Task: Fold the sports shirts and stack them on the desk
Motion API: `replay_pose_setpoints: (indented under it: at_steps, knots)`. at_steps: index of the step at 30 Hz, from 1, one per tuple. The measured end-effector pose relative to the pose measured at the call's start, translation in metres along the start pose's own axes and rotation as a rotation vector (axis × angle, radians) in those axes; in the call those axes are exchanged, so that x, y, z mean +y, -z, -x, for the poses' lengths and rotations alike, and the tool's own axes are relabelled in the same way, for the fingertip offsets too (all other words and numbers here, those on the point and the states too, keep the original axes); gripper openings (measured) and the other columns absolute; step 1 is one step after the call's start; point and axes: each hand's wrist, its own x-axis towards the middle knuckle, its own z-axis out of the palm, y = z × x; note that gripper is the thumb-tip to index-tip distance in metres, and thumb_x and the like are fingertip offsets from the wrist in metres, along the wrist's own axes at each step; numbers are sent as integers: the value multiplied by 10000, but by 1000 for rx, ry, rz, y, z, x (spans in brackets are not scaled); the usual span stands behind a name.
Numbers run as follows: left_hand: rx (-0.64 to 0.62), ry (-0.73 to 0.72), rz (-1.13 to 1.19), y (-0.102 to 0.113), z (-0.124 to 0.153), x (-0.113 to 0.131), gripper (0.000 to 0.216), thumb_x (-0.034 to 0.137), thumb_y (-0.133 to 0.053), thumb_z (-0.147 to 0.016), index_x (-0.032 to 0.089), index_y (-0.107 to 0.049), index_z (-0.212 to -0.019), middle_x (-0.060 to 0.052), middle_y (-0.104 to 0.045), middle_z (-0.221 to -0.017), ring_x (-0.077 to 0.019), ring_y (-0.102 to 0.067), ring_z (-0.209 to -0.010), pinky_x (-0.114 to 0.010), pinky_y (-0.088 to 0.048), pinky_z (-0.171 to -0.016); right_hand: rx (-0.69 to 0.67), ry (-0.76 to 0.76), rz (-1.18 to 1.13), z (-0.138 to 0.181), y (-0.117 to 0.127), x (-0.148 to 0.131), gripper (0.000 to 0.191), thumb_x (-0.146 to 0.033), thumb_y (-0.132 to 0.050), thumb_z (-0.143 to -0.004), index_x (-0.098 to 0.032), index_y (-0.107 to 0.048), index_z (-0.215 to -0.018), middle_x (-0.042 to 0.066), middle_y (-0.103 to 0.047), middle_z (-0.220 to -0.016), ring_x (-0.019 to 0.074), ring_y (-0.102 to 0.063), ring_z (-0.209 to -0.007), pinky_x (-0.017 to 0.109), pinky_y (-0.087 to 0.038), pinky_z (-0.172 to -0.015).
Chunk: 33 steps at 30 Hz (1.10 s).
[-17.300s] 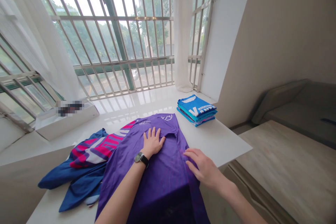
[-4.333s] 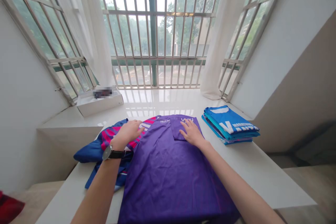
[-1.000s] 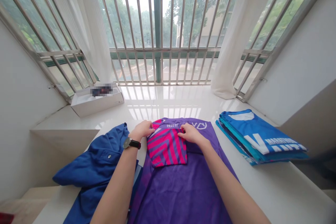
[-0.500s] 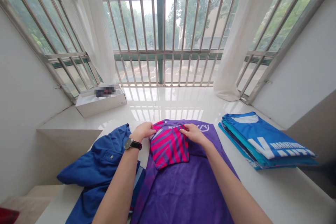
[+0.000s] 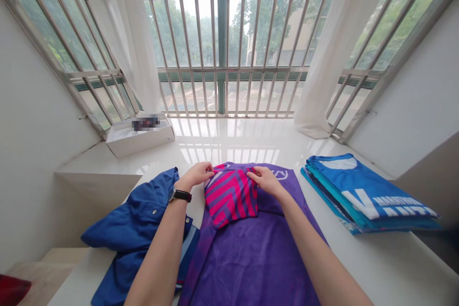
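A purple shirt (image 5: 258,253) lies flat on the white sill (image 5: 358,253) in front of me. Its pink-and-purple striped sleeve (image 5: 232,196) is folded over onto the chest. My left hand (image 5: 196,174), with a watch on the wrist, pinches the sleeve's top left corner. My right hand (image 5: 264,180) is closed on the sleeve's top right edge near the collar. Both hands hold the fabric down on the shirt.
A crumpled blue garment (image 5: 136,229) lies to the left of the purple shirt. A stack of folded blue shirts (image 5: 362,196) sits at the right. A white box (image 5: 139,136) stands at the back left by the barred window (image 5: 222,38).
Since 4 seconds ago the striped sleeve has been folded onto the shirt's chest. Over the last second both hands stayed on its top corners with only small shifts.
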Motion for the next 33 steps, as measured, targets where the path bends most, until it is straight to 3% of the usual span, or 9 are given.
replay_pose_setpoints:
  at_steps: [5, 9, 13, 17, 22, 27, 30, 33]
  knots:
    - [65, 84, -74, -7, -3, 0, 199, 367, -514, -927, 216, -641, -951, -38, -714, -921, -202, -650, -878, -268, -457, -731, 135, -96, -87, -1, -7, 8, 505, -729, -468, -767, -233, -481, -673, -48, -431, -534, 125, -437, -490, 253, -356, -470]
    - [68, 140, -127, -17, -3, 1, 210, 404, -519, -935, 227, -633, -938, -49, -718, -933, -217, -659, -895, -275, -452, -723, 153, -134, -79, 0, -9, 12, 482, -685, -541, -757, -208, -553, -693, -23, -500, -552, 133, -475, -517, 250, -347, -477]
    - [74, 167, -157, -21, -4, -1, 221, 422, -506, -945, 238, -627, -954, -50, -722, -965, -214, -663, -915, -269, -452, -732, -8, -131, -96, 3, -4, 6, 443, -634, -612, -742, -191, -605, -731, -40, -509, -549, 117, -479, -510, 241, -363, -497]
    - [73, 180, -172, -22, -4, -3, 229, 431, -499, -946, 241, -626, -955, -52, -725, -976, -215, -666, -923, -268, -454, -741, -203, -130, -124, 8, 5, 0, 449, -600, -717, -651, -204, -507, -625, -76, -442, -525, 89, -441, -502, 218, -331, -483]
    - [71, 191, -180, -22, -4, -3, 236, 438, -494, -944, 244, -629, -955, -53, -727, -984, -222, -669, -923, -274, -457, -735, -235, -178, -149, 10, 10, -2, 470, -582, -704, -683, -220, -414, -616, -94, -393, -505, 63, -374, -462, 203, -261, -432]
    - [68, 209, -191, -20, -3, 1, 235, 433, -508, -940, 241, -639, -977, -62, -727, -1009, -226, -665, -951, -279, -465, -759, -285, -244, -180, 12, 12, -5, 439, -607, -686, -726, -209, -501, -730, -74, -480, -564, 65, -453, -461, 182, -263, -398]
    - [66, 216, -197, -21, -2, 3, 229, 427, -512, -937, 243, -643, -975, -64, -727, -1020, -230, -664, -960, -282, -468, -765, -365, -286, -170, 15, 14, -7, 457, -591, -763, -676, -192, -568, -787, -39, -572, -644, 68, -521, -484, 172, -294, -394]
    - [65, 222, -200, -21, -2, 4, 230, 426, -511, -934, 241, -643, -973, -68, -726, -1029, -235, -664, -957, -284, -469, -762, -478, -294, -127, 17, 15, -8, 471, -561, -828, -617, -187, -565, -730, -45, -558, -577, 77, -529, -478, 172, -291, -392]
